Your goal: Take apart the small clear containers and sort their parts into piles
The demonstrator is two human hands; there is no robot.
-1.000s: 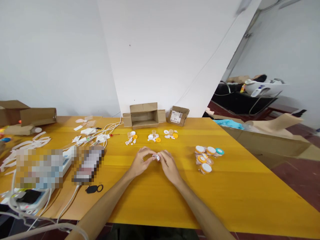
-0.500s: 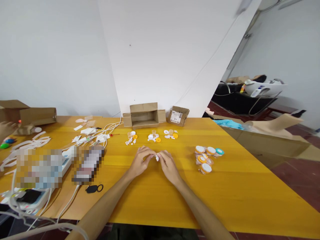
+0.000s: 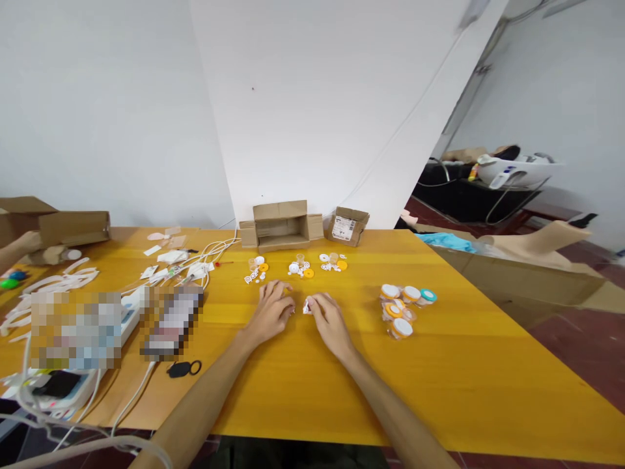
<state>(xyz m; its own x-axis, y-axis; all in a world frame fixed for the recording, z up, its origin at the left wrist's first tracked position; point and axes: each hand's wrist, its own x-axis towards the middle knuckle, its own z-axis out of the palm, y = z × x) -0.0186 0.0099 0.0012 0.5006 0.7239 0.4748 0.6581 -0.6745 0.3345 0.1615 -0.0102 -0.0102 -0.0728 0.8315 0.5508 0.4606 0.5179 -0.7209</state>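
Over the middle of the table, my right hand [image 3: 331,319] pinches a small white piece with holes [image 3: 306,306] between thumb and fingers. Just to its left, my left hand [image 3: 270,312] is curled with thumb and forefinger close together; a tiny pale speck shows at the tips, too small to name. A gap separates the two hands. Beyond them lie three groups of small parts: white perforated discs [image 3: 251,277], yellow ring lids [image 3: 308,273] and clear little cups [image 3: 333,258].
Lidded clear jars [image 3: 402,327] cluster at the right. Cardboard boxes [image 3: 280,242] stand against the wall. On the left are a phone [image 3: 176,319], a power strip [image 3: 131,316], cables and a black ring tag [image 3: 179,369]. Another person's hand [image 3: 24,244] reaches toward a box at far left.
My left hand has drawn away to the left from the white piece, which stays in my right hand. The other person's hand at far left has moved slightly right.
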